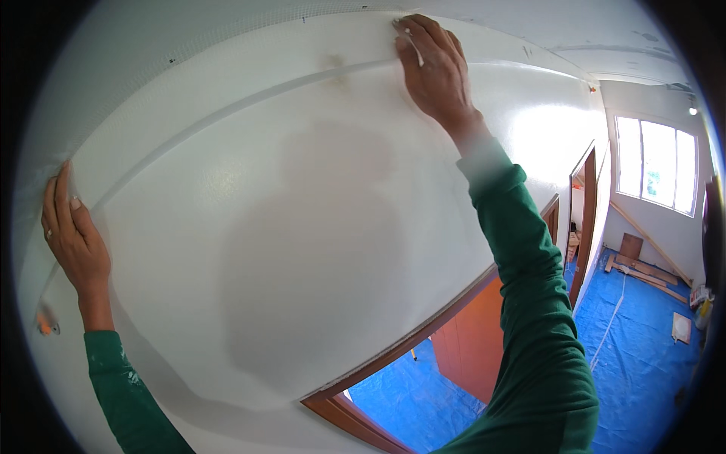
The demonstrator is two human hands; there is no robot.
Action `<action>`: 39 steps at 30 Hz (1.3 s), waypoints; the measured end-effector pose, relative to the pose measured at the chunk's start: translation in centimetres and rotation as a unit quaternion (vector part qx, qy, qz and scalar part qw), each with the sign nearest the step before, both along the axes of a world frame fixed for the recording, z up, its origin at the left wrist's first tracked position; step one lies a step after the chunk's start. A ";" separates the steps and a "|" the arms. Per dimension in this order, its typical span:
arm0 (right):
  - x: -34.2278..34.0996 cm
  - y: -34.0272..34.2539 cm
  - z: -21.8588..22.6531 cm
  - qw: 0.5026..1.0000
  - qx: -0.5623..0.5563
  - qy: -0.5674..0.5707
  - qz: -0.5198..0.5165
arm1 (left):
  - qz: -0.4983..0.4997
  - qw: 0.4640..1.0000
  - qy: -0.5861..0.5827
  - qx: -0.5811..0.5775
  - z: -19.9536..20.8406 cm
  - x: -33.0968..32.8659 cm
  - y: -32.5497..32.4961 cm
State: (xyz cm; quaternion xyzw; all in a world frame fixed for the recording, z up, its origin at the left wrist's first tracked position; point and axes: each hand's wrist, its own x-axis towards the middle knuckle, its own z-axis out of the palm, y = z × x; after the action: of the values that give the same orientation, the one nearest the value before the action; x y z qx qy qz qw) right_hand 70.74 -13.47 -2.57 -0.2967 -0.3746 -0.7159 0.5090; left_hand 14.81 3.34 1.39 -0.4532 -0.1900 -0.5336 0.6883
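My right hand (439, 72) is raised to the top of the white wall (318, 303), where it meets the ceiling (249, 15). Its fingers are bent together around something small, mostly hidden, with a greyish edge at the fingertips. A white smear shows on one finger. White mesh tape (219, 51) runs along the joint between wall and ceiling, left of this hand. Farther left, my left hand (74, 234) rests against the wall's upper edge, fingers stretched out and thumb apart, with nothing in it. A ring is on one finger.
Below is a brown wooden door frame (408, 349) with a reddish-brown panel (470, 340) beyond. Blue sheeting (635, 356) covers the floor. Wooden boards (643, 271) lie near the window (656, 165) at the right. An orange wall fitting (45, 327) is at the left.
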 end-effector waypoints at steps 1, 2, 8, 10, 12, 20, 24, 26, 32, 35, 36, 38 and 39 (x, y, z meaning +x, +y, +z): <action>1.1 -0.4 0.0 0.999 -0.016 -0.008 0.027 | -0.004 1.000 0.000 0.002 0.0 0.0 0.1; 2.3 -0.7 0.1 0.998 -0.033 -0.016 0.054 | -0.008 1.000 0.000 0.004 -0.1 0.0 0.1; 4.7 -2.0 2.4 0.998 -0.009 0.061 0.023 | -0.013 1.000 0.004 -0.004 -0.2 0.1 -0.1; 1.9 -1.4 2.6 0.998 -0.007 0.054 -0.034 | -0.011 1.000 0.002 -0.002 -0.1 0.1 -0.1; -2.0 -0.1 2.0 0.999 -0.017 0.034 0.037 | -0.002 1.000 -0.002 0.005 0.0 0.0 -0.1; -2.1 -1.0 1.4 0.993 -0.038 -0.037 0.106 | -0.006 1.000 0.006 0.000 0.1 -0.5 0.5; 5.7 -1.0 1.4 0.995 -0.038 0.001 0.088 | 0.008 1.000 0.017 0.006 0.2 -0.9 0.6; 10.0 -1.4 1.5 0.992 -0.027 0.074 0.102 | 0.003 1.000 0.018 0.007 0.2 -1.0 0.7; 18.9 -4.4 1.8 0.986 -0.030 0.153 0.066 | -0.001 1.000 0.015 -0.002 0.2 -1.0 0.6; 18.7 -4.3 2.3 0.980 0.004 0.199 0.028 | -0.012 1.000 -0.002 -0.010 0.0 -0.5 0.5; 17.7 -4.0 2.6 0.976 0.021 0.218 0.012 | -0.013 1.000 -0.008 -0.011 -0.1 -0.4 0.4; 14.8 -3.3 2.7 0.971 0.046 0.221 -0.075 | -0.018 0.999 -0.024 -0.011 -0.4 0.0 0.2; 12.9 -3.1 2.7 0.963 0.052 0.239 -0.110 | -0.012 0.999 -0.036 -0.017 -0.5 0.2 0.2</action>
State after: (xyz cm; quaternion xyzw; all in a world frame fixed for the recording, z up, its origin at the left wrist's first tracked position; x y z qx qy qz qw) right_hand 83.64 -16.58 0.09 -0.4718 -0.1699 -0.6942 0.5164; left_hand 15.03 3.52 0.88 -0.4477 -0.2181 -0.5548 0.6665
